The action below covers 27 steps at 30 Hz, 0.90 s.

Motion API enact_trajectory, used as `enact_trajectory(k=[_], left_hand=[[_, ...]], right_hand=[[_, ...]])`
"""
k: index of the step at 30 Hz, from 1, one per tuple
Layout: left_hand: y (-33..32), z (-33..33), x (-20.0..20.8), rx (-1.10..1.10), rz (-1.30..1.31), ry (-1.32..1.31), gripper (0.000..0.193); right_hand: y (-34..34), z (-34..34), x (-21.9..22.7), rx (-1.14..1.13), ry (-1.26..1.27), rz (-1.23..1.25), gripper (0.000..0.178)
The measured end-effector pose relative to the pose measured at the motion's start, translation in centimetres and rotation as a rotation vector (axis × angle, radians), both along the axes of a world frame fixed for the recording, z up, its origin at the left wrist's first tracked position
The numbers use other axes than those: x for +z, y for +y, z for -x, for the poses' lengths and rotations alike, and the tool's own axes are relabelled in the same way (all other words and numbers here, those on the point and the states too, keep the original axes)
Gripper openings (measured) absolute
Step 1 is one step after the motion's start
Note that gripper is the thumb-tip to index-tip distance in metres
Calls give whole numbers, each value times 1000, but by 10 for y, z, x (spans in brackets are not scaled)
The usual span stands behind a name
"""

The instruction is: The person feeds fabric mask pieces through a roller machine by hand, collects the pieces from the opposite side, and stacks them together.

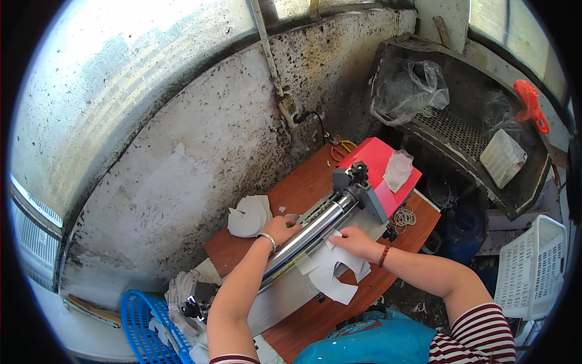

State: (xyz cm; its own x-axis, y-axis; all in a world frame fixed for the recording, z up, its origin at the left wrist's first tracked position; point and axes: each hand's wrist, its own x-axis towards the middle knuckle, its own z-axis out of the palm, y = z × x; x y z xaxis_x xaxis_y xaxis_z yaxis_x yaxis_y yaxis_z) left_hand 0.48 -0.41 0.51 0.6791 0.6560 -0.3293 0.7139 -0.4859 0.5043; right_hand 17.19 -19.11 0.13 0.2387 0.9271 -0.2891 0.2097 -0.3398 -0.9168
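A long silver roller (309,230) runs diagonally across a bench machine with a red housing (379,162). My right hand (357,241) pinches curved white sheet pieces (327,278) on the near side of the roller. The pieces hang over the machine's metal plate, and their upper edge is close to the roller. Beyond the roller, my left hand (281,230) is closed, fingertips against its far side; what they hold, if anything, is hidden. A pile of similar white cut pieces (250,216) lies on the table just past that hand.
The brown table (297,185) stands against a stained wall. Rubber bands (403,217) lie right of the machine, and a clear plastic cup (398,170) sits on its housing. A blue basket (151,324) stands lower left, a white crate (533,267) at right, a dark metal trough (461,142) behind.
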Motion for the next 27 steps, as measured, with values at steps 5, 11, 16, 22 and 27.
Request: enact_trajectory(k=[5, 11, 16, 22, 27], left_hand=[[28, 13, -30, 120, -39, -228, 24], [12, 2, 14, 416, -434, -702, 41], [4, 11, 27, 1, -736, -481, 50], [13, 22, 23, -91, -739, -258, 30], [-2, 4, 27, -207, -599, -54, 25]], right_hand=[[-13, -2, -13, 38, -71, -60, 35], [-13, -7, 0, 62, -186, 16, 39], [-7, -6, 0, 53, -188, 83, 42], [-16, -2, 8, 84, -282, -76, 44], [-11, -6, -5, 45, -225, 5, 44]])
